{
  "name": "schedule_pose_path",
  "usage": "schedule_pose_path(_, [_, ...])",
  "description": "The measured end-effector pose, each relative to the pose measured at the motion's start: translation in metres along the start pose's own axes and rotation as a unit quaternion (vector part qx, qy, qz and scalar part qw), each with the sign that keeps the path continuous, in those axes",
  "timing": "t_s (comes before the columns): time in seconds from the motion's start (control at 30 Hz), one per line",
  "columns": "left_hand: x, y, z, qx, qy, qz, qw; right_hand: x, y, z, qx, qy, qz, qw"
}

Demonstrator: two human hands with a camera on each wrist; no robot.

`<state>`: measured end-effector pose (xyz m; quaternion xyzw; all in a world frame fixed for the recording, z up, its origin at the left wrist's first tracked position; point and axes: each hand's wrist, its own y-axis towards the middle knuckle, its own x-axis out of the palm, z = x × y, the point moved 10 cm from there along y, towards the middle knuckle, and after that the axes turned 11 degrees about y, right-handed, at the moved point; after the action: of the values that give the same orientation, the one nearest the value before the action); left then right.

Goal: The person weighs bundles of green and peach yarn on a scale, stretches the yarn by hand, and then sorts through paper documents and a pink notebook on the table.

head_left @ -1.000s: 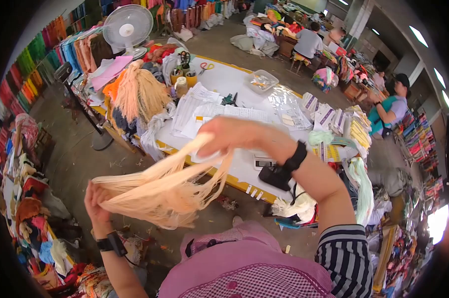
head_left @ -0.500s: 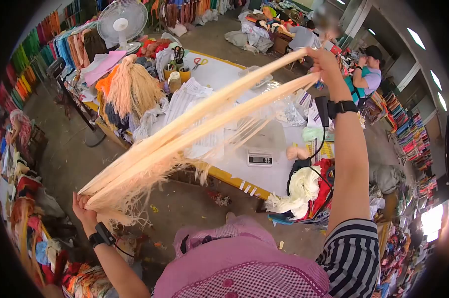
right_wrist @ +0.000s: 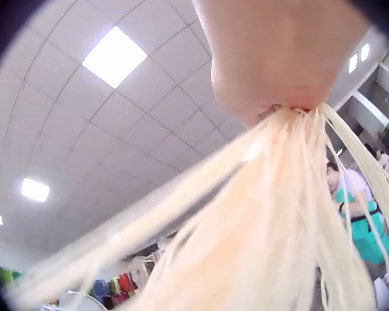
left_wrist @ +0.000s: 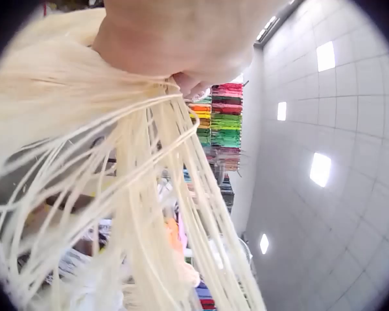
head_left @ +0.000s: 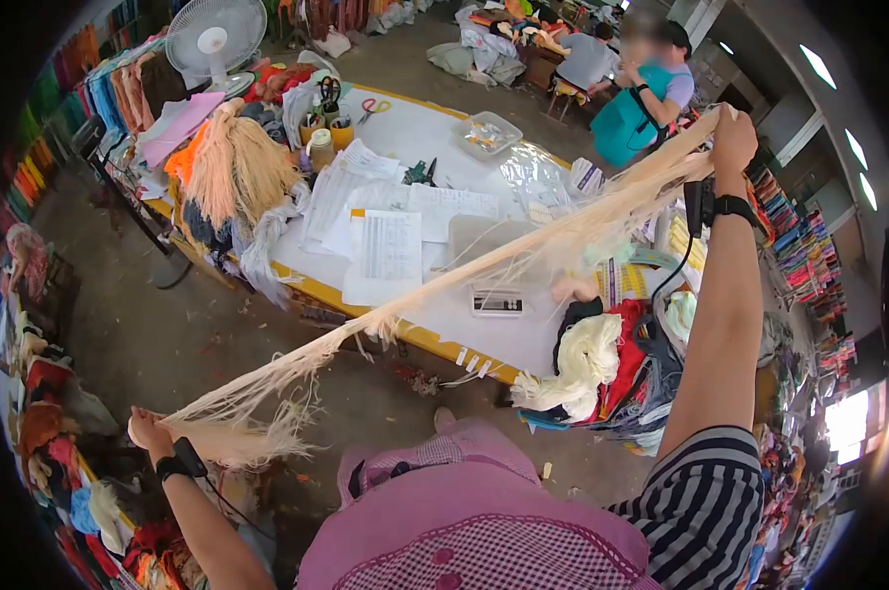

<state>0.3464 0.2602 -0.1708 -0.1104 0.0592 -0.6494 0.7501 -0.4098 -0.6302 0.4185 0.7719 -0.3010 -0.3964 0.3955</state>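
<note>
A pale peach skein of yarn (head_left: 405,307) is stretched taut on a slant between my two hands, across the front of the table. My left hand (head_left: 150,433), low at the left, grips one end; loose strands hang below it. In the left wrist view, strands (left_wrist: 149,188) fan out from under the left hand (left_wrist: 175,39). My right hand (head_left: 734,143), raised at the upper right, holds the other end. The right wrist view shows the yarn (right_wrist: 272,214) running down from the curled right hand (right_wrist: 279,58); its fingertips are mostly hidden.
The white table (head_left: 405,133) bears papers (head_left: 387,246), a small digital scale (head_left: 497,301), scissors (head_left: 373,108), a clear plastic box (head_left: 487,136) and cream yarn (head_left: 584,369). A heap of peach yarn (head_left: 233,172) and a fan (head_left: 211,41) stand at the left. Another person (head_left: 651,93) stands beyond the table.
My hands have moved far apart, the right one up and rightward, the left one down and leftward. The skein, earlier bunched and slack, is now drawn out long and narrow.
</note>
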Motion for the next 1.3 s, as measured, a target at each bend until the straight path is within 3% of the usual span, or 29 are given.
schedule_pose_path(0.03, [-0.011, 0.016, 0.002, 0.076, 0.049, 0.018, 0.996, 0.000, -0.003, 0.005, 0.000, -0.003, -0.003, 1.000])
schedule_pose_path(0.1, [-0.003, 0.033, 0.002, 0.100, 0.116, -0.025, 0.988, -0.003, -0.007, 0.018, 0.034, -0.012, 0.012, 0.999])
schedule_pose_path(0.17, [0.002, 0.014, 0.009, 0.119, 0.187, -0.063, 0.973, -0.001, -0.009, 0.042, 0.041, -0.022, 0.009, 0.999])
schedule_pose_path(0.27, [0.000, -0.046, 0.072, 0.170, 0.405, 0.102, 0.892, 0.001, 0.008, 0.099, 0.030, -0.034, 0.003, 0.999])
schedule_pose_path(0.3, [0.001, -0.050, 0.077, 0.169, 0.403, 0.105, 0.893, -0.016, -0.004, 0.092, 0.070, -0.045, 0.011, 0.996])
schedule_pose_path(0.37, [0.013, -0.069, 0.102, 0.264, 0.429, 0.106, 0.858, -0.029, -0.004, 0.097, 0.078, -0.055, 0.022, 0.995])
schedule_pose_path(0.43, [0.011, -0.081, 0.118, 0.271, 0.473, 0.140, 0.826, -0.030, 0.001, 0.111, 0.073, -0.074, 0.023, 0.994])
schedule_pose_path(0.5, [0.014, -0.090, 0.132, 0.245, 0.593, 0.164, 0.749, -0.042, 0.015, 0.125, 0.065, -0.089, 0.034, 0.993])
schedule_pose_path(0.53, [-0.023, -0.034, 0.103, 0.416, 0.711, 0.196, 0.532, -0.055, 0.016, 0.138, 0.076, -0.080, 0.045, 0.993])
schedule_pose_path(0.57, [-0.028, -0.036, 0.114, 0.253, 0.660, 0.164, 0.688, -0.064, 0.025, 0.152, 0.086, -0.068, 0.061, 0.992])
schedule_pose_path(0.63, [-0.005, -0.047, 0.113, 0.365, 0.674, 0.158, 0.622, -0.068, 0.024, 0.149, 0.057, -0.093, 0.049, 0.993])
schedule_pose_path(0.67, [-0.007, -0.033, 0.107, 0.429, 0.751, 0.209, 0.457, -0.080, 0.024, 0.142, 0.068, -0.091, 0.053, 0.992])
schedule_pose_path(0.7, [0.004, -0.033, 0.104, 0.427, 0.748, 0.211, 0.462, -0.086, 0.026, 0.136, 0.075, -0.090, 0.054, 0.992])
schedule_pose_path(0.73, [0.006, -0.043, 0.111, 0.436, 0.672, 0.182, 0.570, -0.083, 0.039, 0.142, 0.009, -0.105, 0.074, 0.992])
schedule_pose_path(0.77, [0.012, -0.051, 0.124, 0.437, 0.584, 0.156, 0.666, -0.079, 0.041, 0.148, 0.007, -0.103, 0.064, 0.993])
schedule_pose_path(0.8, [0.024, -0.056, 0.136, 0.430, 0.480, 0.133, 0.753, -0.068, 0.048, 0.136, -0.038, -0.116, 0.021, 0.992])
schedule_pose_path(0.83, [0.023, -0.056, 0.145, 0.414, 0.370, 0.108, 0.824, -0.059, 0.054, 0.144, 0.042, -0.025, -0.027, 0.998])
schedule_pose_path(0.87, [0.009, -0.022, 0.118, 0.254, 0.205, 0.027, 0.945, -0.050, 0.055, 0.151, 0.129, 0.057, -0.060, 0.988])
schedule_pose_path(0.9, [0.009, 0.002, 0.083, 0.075, 0.022, -0.054, 0.995, -0.034, 0.067, 0.163, 0.049, 0.210, -0.134, 0.967])
schedule_pose_path(0.93, [0.024, -0.031, 0.090, 0.025, -0.066, -0.034, 0.997, -0.018, 0.075, 0.179, -0.003, 0.367, -0.227, 0.902])
schedule_pose_path(0.97, [0.042, -0.073, 0.095, -0.025, -0.156, -0.016, 0.987, -0.022, 0.077, 0.174, 0.022, 0.445, -0.257, 0.858])
schedule_pose_path(1.0, [0.044, -0.051, 0.077, -0.053, -0.227, -0.137, 0.963, -0.027, 0.077, 0.164, 0.052, 0.516, -0.283, 0.807])
schedule_pose_path(1.03, [0.045, -0.057, 0.076, -0.056, -0.221, -0.137, 0.964, -0.017, 0.080, 0.162, 0.143, 0.572, -0.311, 0.745])
schedule_pose_path(1.1, [0.080, -0.089, 0.093, -0.017, -0.268, -0.327, 0.906, -0.020, 0.073, 0.144, 0.220, 0.619, -0.296, 0.694])
schedule_pose_path(1.17, [0.101, -0.123, 0.107, 0.004, -0.278, -0.366, 0.888, -0.054, 0.038, 0.037, 0.137, 0.612, -0.305, 0.717])
schedule_pose_path(1.2, [0.117, -0.147, 0.121, 0.028, -0.291, -0.404, 0.867, -0.079, 0.009, -0.022, 0.138, 0.588, -0.231, 0.763])
schedule_pose_path(1.23, [0.134, -0.170, 0.129, 0.026, -0.289, -0.408, 0.866, -0.092, -0.010, -0.064, 0.143, 0.596, -0.219, 0.759])
schedule_pose_path(1.27, [0.156, -0.202, 0.140, 0.016, -0.315, -0.448, 0.837, -0.105, -0.029, -0.106, 0.147, 0.604, -0.206, 0.756])
schedule_pose_path(1.3, [0.173, -0.226, 0.147, 0.005, -0.340, -0.486, 0.805, -0.082, -0.014, -0.122, 0.117, 0.657, -0.379, 0.641])
